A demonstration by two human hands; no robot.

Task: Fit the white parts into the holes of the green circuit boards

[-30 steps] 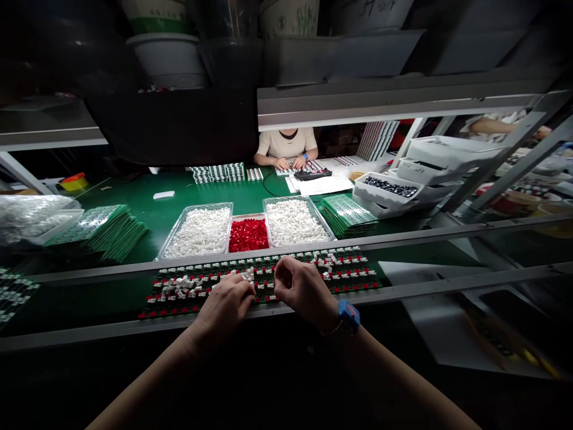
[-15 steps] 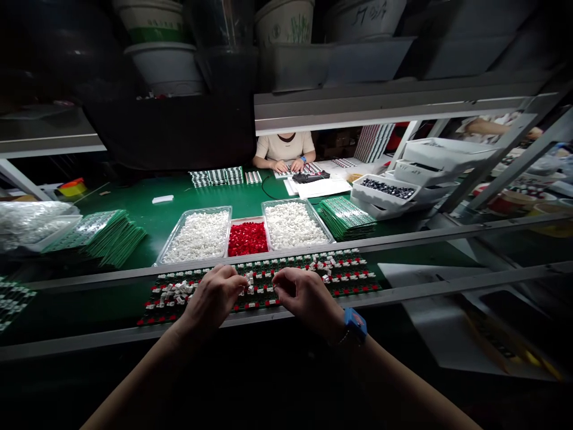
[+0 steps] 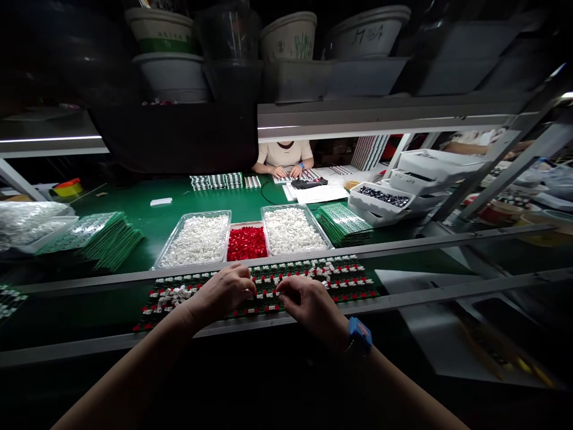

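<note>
Green circuit boards (image 3: 264,301) in a row, set with small red and white plastic parts, lie along the near rail in front of me. Over their middle is my left hand (image 3: 226,292), fingers bent and pinched; whatever sits between the tips is too small to make out. Just to its right, my right hand (image 3: 308,301) hovers low over the boards, thumb and forefinger curled together, their tips hiding any small part. A loose pile of white connectors (image 3: 176,295) rests on the boards left of my left hand. More white connectors (image 3: 320,269) lie behind my right hand.
Beyond the rail stand two clear trays of white parts (image 3: 197,239) (image 3: 295,230) with a box of red parts (image 3: 247,242) between. Stacked green boards (image 3: 98,236) (image 3: 344,224) flank them. White bins (image 3: 385,197) stand right. A co-worker (image 3: 286,158) sits opposite. A shelf (image 3: 380,116) hangs overhead.
My left hand has shifted slightly right, its fingertips closer to my right hand. My right hand has moved a little down and right. The view has tilted slightly upward.
</note>
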